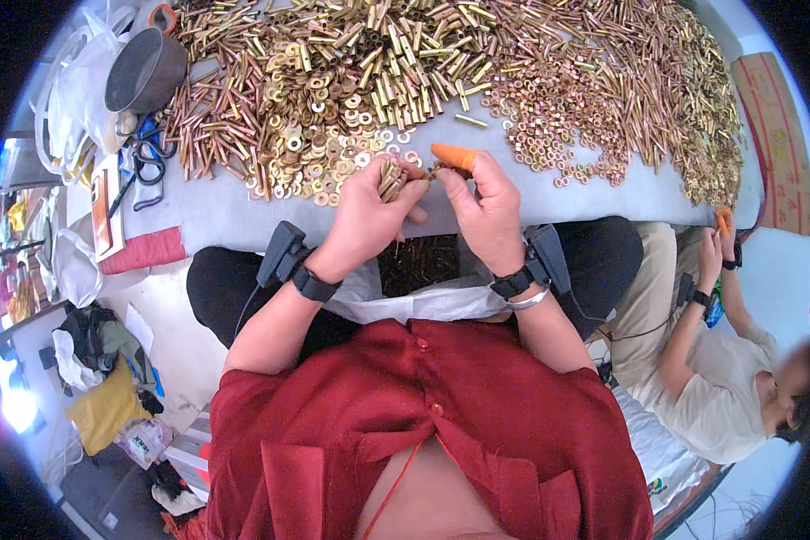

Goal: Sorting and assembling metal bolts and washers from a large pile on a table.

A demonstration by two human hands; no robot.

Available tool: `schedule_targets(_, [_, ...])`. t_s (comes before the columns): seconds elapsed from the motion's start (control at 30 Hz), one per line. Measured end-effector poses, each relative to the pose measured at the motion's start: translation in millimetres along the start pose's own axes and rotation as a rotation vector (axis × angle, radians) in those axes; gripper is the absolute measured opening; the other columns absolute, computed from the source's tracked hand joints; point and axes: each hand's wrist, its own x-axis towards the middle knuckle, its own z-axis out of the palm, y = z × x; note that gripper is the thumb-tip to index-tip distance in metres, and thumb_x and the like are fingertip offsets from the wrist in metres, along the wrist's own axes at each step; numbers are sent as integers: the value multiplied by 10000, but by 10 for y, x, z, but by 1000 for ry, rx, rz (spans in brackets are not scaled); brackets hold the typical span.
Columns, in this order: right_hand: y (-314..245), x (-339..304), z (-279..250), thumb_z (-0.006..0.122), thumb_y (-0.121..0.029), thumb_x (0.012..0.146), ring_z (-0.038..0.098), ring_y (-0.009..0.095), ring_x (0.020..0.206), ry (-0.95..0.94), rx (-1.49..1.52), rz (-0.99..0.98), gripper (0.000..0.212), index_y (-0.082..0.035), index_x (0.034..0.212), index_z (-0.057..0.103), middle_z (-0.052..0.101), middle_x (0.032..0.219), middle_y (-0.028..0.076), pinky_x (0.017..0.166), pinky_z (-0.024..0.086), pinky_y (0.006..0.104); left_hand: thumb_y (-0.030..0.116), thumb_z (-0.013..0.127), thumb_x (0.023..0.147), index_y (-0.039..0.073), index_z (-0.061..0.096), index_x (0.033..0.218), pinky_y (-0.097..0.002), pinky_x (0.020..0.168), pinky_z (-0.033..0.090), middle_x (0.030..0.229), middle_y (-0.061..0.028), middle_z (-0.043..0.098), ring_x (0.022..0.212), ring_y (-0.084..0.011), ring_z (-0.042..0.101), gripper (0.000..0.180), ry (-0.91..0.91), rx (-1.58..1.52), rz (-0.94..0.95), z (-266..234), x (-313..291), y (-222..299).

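My left hand [369,205] is curled around several gold-coloured metal fasteners [391,183], held as a bunch between thumb and fingers. Beside it, my right hand [488,205] has thumb and forefinger pinched together, with an orange finger cover [452,157] on one finger. A small metal piece [436,169] sits at the right fingertips, too small to tell its kind. Both hands meet just over the table's near edge. In front of them lie piles of flat washers [319,135], metal sleeves [427,56] and nuts [558,126].
Long thin fasteners are heaped at left [211,117] and right [648,63]. A dark pot [147,72] and scissors [146,164] stand at the table's left. Below my hands is an open white sack [387,306] with dark contents. A co-worker [720,378] sits at right, hands by the table.
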Motion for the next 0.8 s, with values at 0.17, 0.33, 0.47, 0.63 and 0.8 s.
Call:
schedule_targets(0.17, [-4, 81, -92, 682, -149, 803, 571, 287, 691, -133, -211, -107, 147, -18, 854, 638, 567, 752, 133, 615, 460, 344, 80, 643, 856, 19, 576, 918, -224, 510, 468, 726, -35, 629, 606, -107, 643, 110, 82, 223, 354, -2, 17, -129])
schedule_targets(0.33, [-29, 170, -202, 640, -219, 856, 560, 258, 672, -157, -529, -243, 197, -22, 852, 642, 563, 721, 114, 593, 446, 342, 79, 634, 860, 19, 581, 933, -220, 468, 477, 733, -42, 635, 600, -107, 642, 108, 61, 196, 281, 62, -4, -70])
schedule_targets(0.47, [-64, 113, -110, 587, -304, 913, 548, 135, 667, -113, 168, 130, 291, -26, 872, 664, 619, 754, 36, 589, 434, 300, 98, 630, 874, 13, 570, 978, -205, 407, 468, 736, -51, 635, 587, -105, 640, 148, -3, -164, 53, 50, 13, -57])
schedule_targets(0.63, [102, 47, -201, 532, -288, 953, 529, 80, 686, -153, 344, 316, 311, -9, 920, 666, 629, 784, 15, 628, 434, 247, 124, 638, 880, 12, 547, 1005, -194, 390, 448, 708, -46, 626, 565, -99, 628, 192, -163, -230, 27, 58, -4, -109])
schedule_targets(0.8, [121, 80, -290, 531, -245, 956, 543, 70, 713, -258, 439, 311, 272, -3, 940, 655, 633, 800, 13, 675, 445, 214, 116, 623, 889, 24, 534, 1026, -191, 388, 441, 734, -55, 634, 555, -102, 623, 187, -233, -293, -33, 52, 2, -129])
